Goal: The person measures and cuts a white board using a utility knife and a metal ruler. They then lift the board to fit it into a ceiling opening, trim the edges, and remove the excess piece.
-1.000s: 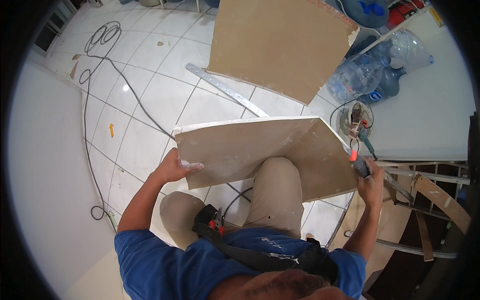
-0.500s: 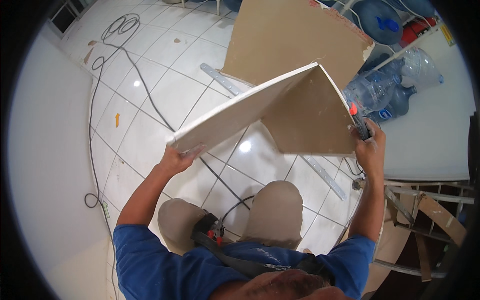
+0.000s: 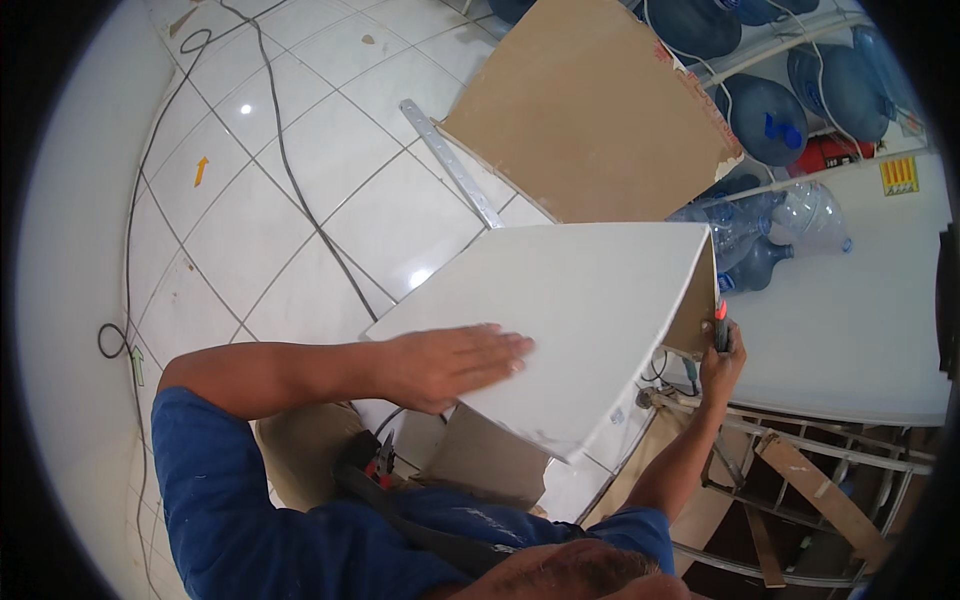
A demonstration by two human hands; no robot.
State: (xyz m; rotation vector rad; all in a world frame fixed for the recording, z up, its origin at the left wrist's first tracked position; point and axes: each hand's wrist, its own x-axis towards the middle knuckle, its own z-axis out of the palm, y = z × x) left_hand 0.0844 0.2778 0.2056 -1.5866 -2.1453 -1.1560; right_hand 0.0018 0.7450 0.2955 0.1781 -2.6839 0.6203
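Note:
A folded drywall sheet [image 3: 590, 300], white face up with brown backing showing at its right fold, lies tilted over my knees. My left hand [image 3: 460, 365] rests on the white face, fingers stretched out flat. My right hand [image 3: 722, 355] grips the black and red utility knife [image 3: 721, 325] at the board's right side, with fingertips by its brown edge. A cutting tool with red handles [image 3: 383, 462] sits on the strap at my waist.
Beyond lie another board [image 3: 590, 120], a metal strip [image 3: 445, 155] and blue water bottles [image 3: 760, 120]. Cables [image 3: 340, 270] run over the tiled floor [image 3: 320, 150]. A metal frame with wooden pieces [image 3: 820, 490] is at right; white walls stand at both sides.
The board has turned over, from brown faces to white face upward. My left hand has moved from the left edge onto that face; my right hand still holds the knife.

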